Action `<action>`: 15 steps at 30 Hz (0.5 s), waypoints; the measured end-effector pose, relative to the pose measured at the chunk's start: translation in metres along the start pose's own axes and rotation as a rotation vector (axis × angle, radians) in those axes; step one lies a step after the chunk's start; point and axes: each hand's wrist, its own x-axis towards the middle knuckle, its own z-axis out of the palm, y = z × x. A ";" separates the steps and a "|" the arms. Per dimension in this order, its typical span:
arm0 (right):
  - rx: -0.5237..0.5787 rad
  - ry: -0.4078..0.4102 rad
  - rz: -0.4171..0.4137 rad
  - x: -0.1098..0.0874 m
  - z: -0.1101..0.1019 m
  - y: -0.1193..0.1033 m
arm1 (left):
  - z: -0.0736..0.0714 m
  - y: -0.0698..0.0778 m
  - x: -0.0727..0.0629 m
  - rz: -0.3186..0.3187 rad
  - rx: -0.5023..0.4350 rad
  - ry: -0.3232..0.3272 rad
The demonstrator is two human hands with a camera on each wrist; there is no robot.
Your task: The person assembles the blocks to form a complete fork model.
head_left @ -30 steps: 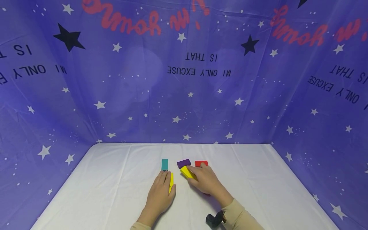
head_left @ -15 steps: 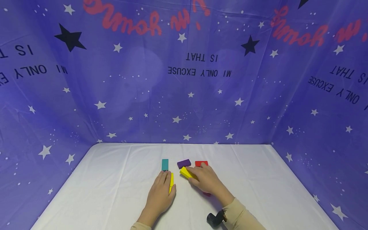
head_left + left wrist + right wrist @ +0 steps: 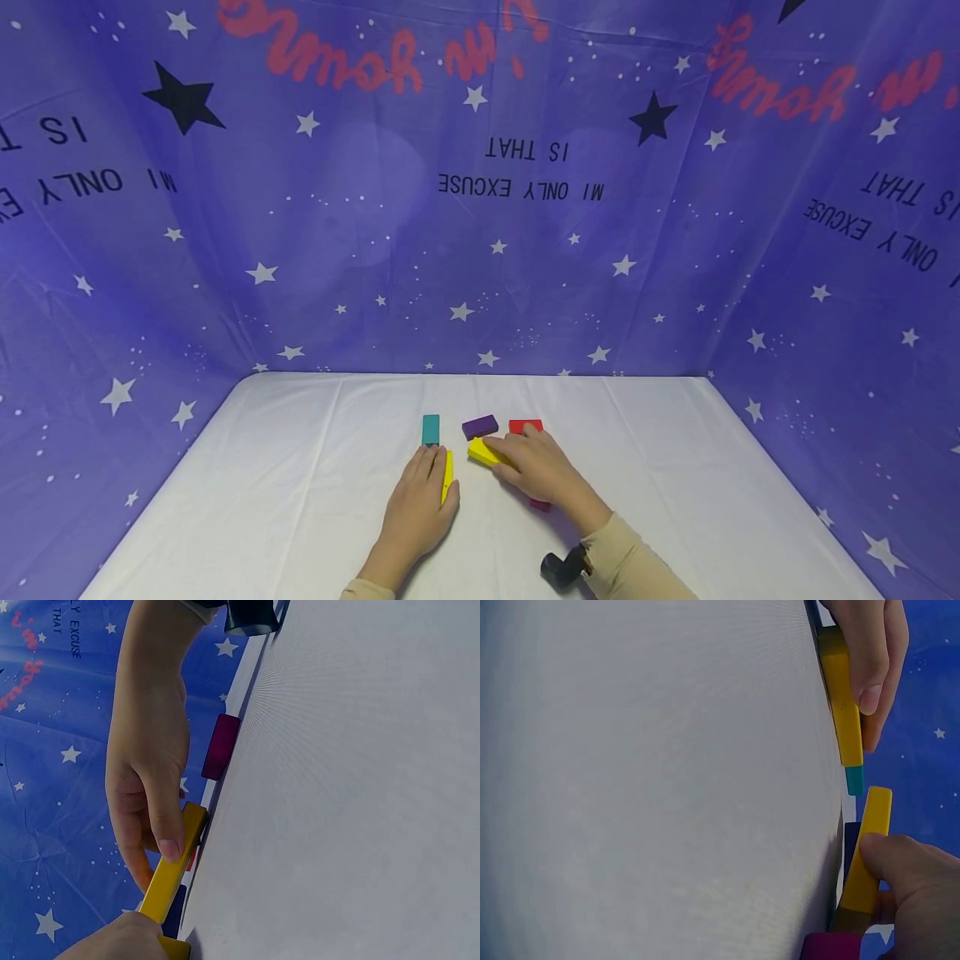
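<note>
My left hand (image 3: 420,504) lies on the table, holding a yellow block (image 3: 447,477) between its thumb and fingers; in the right wrist view its thumb (image 3: 869,700) runs along the block's side. Just beyond its fingertips lies a teal block (image 3: 431,429). My right hand (image 3: 542,467) pinches a second yellow block (image 3: 486,452), tilted in the right wrist view (image 3: 867,862), with one end pointing toward the left hand. Behind this block lies a purple block (image 3: 480,427), and a red block (image 3: 525,426) is partly hidden by the right fingers.
A dark red block (image 3: 540,505) lies under the right wrist, mostly covered in the head view. A black device (image 3: 561,571) is worn at the right cuff. White cloth covers the table (image 3: 300,500), and a purple starry curtain (image 3: 480,275) encloses its back and sides.
The right hand's yellow block has turned to a flatter angle, its free end shifting slightly left and nearer. More of the dark red block shows. The left hand has stayed put.
</note>
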 end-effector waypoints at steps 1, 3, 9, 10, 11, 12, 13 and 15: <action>0.000 -0.002 -0.005 0.000 0.000 0.000 | 0.000 0.000 0.000 0.001 -0.001 0.003; -0.002 -0.007 -0.016 0.000 0.000 0.000 | 0.000 0.000 0.000 0.002 -0.002 0.008; -0.019 -0.017 -0.038 0.000 -0.001 0.000 | 0.000 -0.001 -0.001 -0.004 0.010 -0.008; -0.023 -0.018 -0.042 0.000 -0.001 0.000 | 0.000 -0.001 -0.001 -0.004 0.012 -0.012; -0.027 -0.019 -0.046 0.000 -0.001 0.000 | 0.000 -0.001 -0.001 -0.004 0.011 -0.014; -0.032 -0.021 -0.049 0.000 -0.001 0.000 | 0.000 -0.002 -0.001 -0.004 0.010 -0.015; -0.036 -0.021 -0.053 0.000 -0.002 0.000 | 0.000 -0.002 -0.001 -0.004 0.007 -0.014; -0.042 -0.024 -0.059 0.000 -0.002 0.000 | 0.000 -0.002 -0.001 -0.004 0.005 -0.015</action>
